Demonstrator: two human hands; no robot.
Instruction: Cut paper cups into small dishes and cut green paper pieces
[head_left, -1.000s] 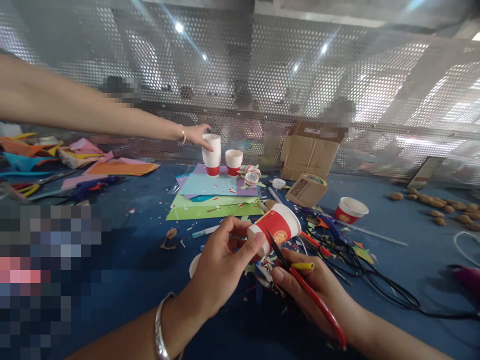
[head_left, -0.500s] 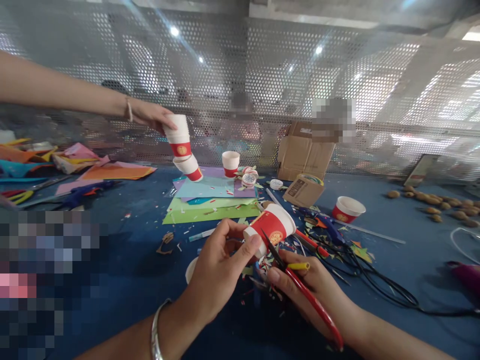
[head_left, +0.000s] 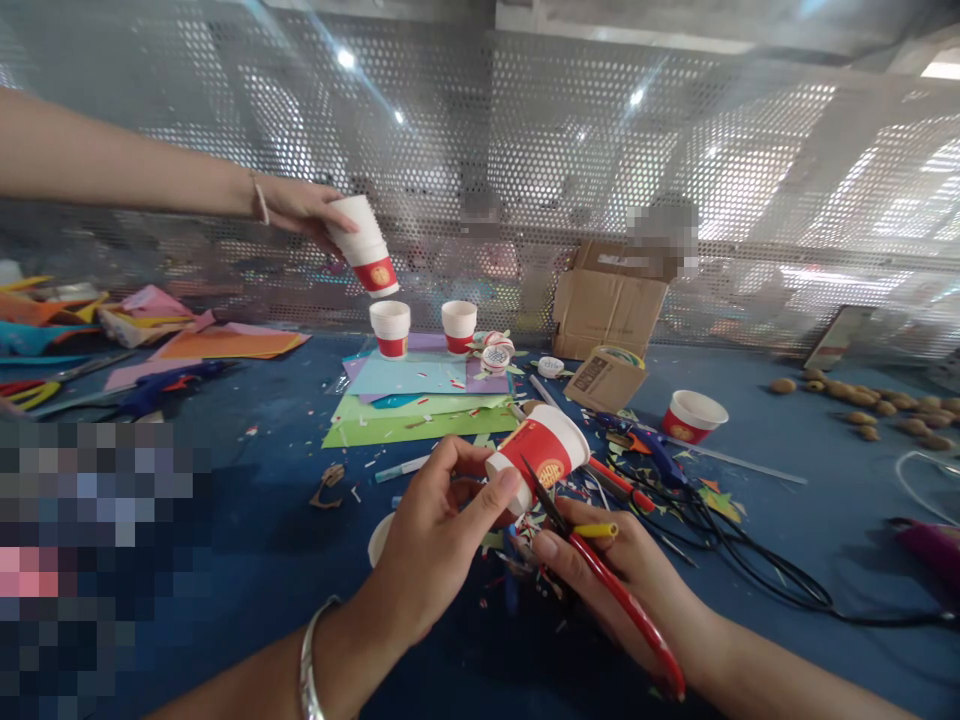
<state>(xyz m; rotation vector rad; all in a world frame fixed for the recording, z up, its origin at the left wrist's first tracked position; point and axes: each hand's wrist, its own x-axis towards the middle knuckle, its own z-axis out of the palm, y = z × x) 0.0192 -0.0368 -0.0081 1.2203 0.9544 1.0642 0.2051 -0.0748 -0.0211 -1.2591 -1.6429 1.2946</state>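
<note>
My left hand (head_left: 442, 530) is closed around the base of a red and white paper cup (head_left: 546, 448), which lies tipped with its mouth up and to the right. My right hand (head_left: 600, 560) grips red-handled scissors (head_left: 622, 600); their dark blade lies against the cup's side. A small yellow tube (head_left: 596, 530) shows at my right fingers; I cannot tell what it belongs to. Under my hands, paper scraps (head_left: 525, 530) litter the blue table. Partly hidden behind my left wrist stands another white cup (head_left: 381, 540).
At the back left, another person's hand (head_left: 311, 215) holds a tilted cup stack (head_left: 367, 245) above stacked cups (head_left: 390, 330) on coloured paper (head_left: 409, 425). A cardboard box (head_left: 611, 300), a blue glue gun (head_left: 660, 455) with black cable and a paper cup (head_left: 695, 416) lie to the right.
The other person's hand has lifted the cup stack off the cups below, which now stand upright on the paper. My hands, cup and scissors have hardly moved.
</note>
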